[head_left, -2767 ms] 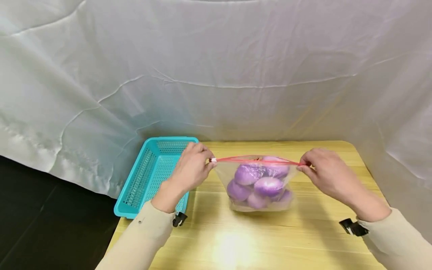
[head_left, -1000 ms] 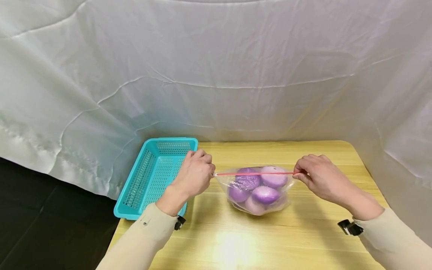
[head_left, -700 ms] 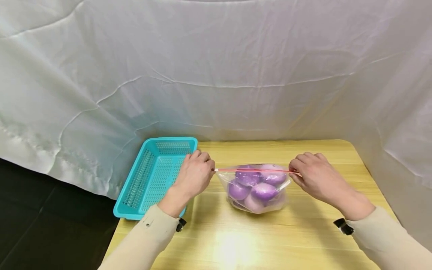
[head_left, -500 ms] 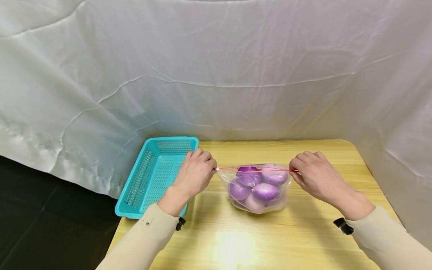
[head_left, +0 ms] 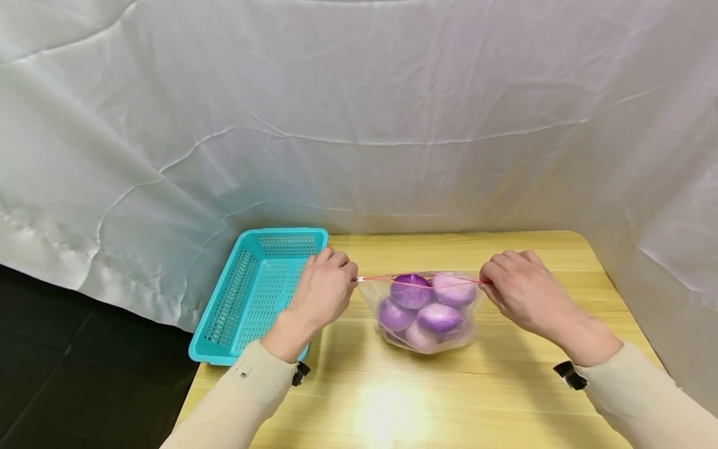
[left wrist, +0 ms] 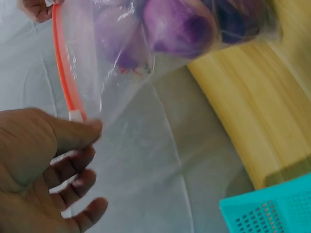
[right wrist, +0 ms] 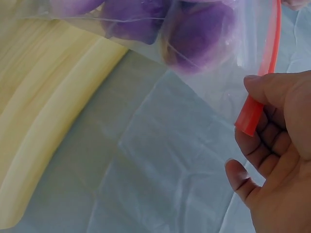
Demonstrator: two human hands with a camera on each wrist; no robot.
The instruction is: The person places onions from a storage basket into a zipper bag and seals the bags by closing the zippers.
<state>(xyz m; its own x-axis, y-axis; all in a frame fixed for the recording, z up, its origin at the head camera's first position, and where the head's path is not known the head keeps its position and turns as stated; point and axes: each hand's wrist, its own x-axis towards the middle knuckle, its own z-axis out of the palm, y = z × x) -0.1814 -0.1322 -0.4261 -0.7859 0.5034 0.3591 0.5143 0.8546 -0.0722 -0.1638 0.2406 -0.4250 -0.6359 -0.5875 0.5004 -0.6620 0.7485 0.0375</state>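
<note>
A clear zip bag [head_left: 367, 299] with a red zip strip along its mouth holds several round purple-and-white vegetables [head_left: 440, 318], smooth like onions or turnips. My left hand [head_left: 324, 288] pinches the strip's left end, where the white slider [left wrist: 76, 115] sits right at the thumb. The other fingers of that hand are spread loosely below. At the opposite end, my right hand [head_left: 524, 298] pinches the red strip [right wrist: 250, 114] between thumb and curled forefinger, with a short tail sticking out. The strip is stretched between both hands, its two edges slightly parted in the head view.
A turquoise perforated basket [head_left: 224, 293] stands on the table's left side, partly behind my left hand and forearm. The wooden table [head_left: 449, 399] has a rounded back right corner. A pale cloth [head_left: 392, 125] hangs behind it, and dark floor [head_left: 84, 374] shows at the left.
Since the first frame, both hands have come slightly lower and my right hand has shifted left, narrowing the span. The strip edges, together a second ago, now show a thin gap.
</note>
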